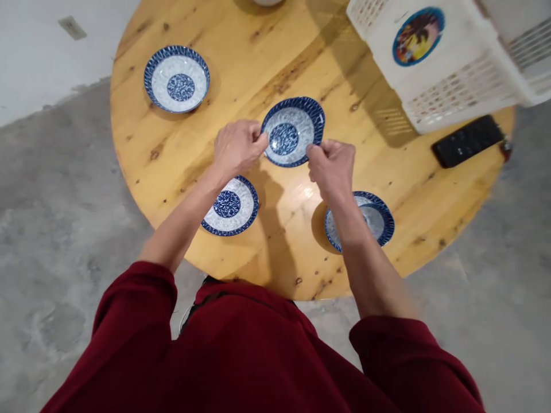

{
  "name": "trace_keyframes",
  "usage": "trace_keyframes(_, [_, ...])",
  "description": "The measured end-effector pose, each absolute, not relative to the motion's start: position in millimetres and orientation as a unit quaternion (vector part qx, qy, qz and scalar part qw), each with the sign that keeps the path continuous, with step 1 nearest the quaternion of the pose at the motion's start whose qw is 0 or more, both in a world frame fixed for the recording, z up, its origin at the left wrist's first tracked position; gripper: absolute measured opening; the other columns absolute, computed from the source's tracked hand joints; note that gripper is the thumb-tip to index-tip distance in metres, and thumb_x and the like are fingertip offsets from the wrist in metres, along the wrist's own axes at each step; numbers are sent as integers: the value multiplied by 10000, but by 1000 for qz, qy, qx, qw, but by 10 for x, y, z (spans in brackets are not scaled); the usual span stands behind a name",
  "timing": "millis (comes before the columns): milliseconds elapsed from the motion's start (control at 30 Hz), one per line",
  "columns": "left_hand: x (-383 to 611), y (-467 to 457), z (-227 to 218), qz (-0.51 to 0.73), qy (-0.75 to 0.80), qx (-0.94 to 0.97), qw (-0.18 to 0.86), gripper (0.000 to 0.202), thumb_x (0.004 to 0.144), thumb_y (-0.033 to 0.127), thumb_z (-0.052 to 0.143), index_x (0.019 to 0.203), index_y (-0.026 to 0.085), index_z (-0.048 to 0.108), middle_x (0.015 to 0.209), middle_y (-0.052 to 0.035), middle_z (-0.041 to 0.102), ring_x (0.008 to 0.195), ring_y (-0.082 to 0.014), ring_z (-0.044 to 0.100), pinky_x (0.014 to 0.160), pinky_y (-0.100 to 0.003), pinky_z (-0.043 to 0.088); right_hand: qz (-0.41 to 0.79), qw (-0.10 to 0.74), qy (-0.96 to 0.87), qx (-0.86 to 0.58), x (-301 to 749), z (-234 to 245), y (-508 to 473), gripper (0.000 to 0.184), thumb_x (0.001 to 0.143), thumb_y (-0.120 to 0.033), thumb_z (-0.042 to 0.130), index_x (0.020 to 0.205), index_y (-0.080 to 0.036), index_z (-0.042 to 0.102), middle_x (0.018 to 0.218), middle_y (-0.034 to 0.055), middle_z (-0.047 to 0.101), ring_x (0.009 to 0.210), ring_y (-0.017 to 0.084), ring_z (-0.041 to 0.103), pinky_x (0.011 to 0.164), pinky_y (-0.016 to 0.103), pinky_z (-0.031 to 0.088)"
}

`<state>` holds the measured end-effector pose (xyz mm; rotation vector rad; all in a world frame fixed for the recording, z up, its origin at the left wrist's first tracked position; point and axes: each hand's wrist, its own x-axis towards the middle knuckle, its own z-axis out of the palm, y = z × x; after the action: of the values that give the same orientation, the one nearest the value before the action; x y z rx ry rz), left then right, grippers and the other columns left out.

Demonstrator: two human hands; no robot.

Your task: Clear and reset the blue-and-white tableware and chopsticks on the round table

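My left hand [241, 143] and my right hand [331, 166] pinch opposite edges of a blue-and-white patterned plate [297, 117] above the middle of the round table. Its outline bulges at the upper right; whether a second dish lies under it I cannot tell. Below my left forearm rests a similar plate [243, 198], partly covered by the arm. Another blue-rimmed dish [381, 221] sits at the right, half hidden by my right forearm. Farther off at the left stands a shallow blue-and-white bowl [161, 77], apart from both hands.
The round wooden table [301, 258] has its near edge against my body. A white plastic basket [456, 74] with a round sticker stands at the back right. Beside it lies a black remote control [469, 140]. A pale object [267, 2] is cut off at the top.
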<state>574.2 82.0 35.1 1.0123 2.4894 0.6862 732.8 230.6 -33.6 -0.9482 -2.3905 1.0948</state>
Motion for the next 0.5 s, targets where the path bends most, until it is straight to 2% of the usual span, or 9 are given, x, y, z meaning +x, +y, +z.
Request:
trace_keyframes(200, [5937, -199, 156, 231, 896, 304, 229, 260, 863, 332, 477, 631, 217, 452, 618, -46, 540, 746, -203, 558, 665, -339, 373, 452, 85, -816, -351, 7446, -272, 1315, 359, 876, -385, 502, 612, -253, 298, 538, -41, 294, 523, 117, 342, 495, 262, 259])
trace_keyframes(333, [6017, -647, -62, 205, 903, 297, 231, 291, 841, 357, 469, 594, 222, 394, 583, -32, 504, 665, -195, 514, 635, -334, 330, 437, 31, -829, -349, 7483, -378, 916, 372, 851, -402, 492, 593, -250, 271, 525, -42, 293, 527, 120, 323, 509, 276, 209])
trace_keyframes(500, [6041, -856, -265, 196, 904, 297, 237, 287, 839, 371, 466, 592, 228, 446, 601, -45, 544, 672, -220, 557, 647, -343, 348, 409, 13, -837, -362, 7484, -517, 708, 385, 839, -384, 501, 568, -254, 260, 502, -38, 301, 521, 136, 321, 522, 280, 204])
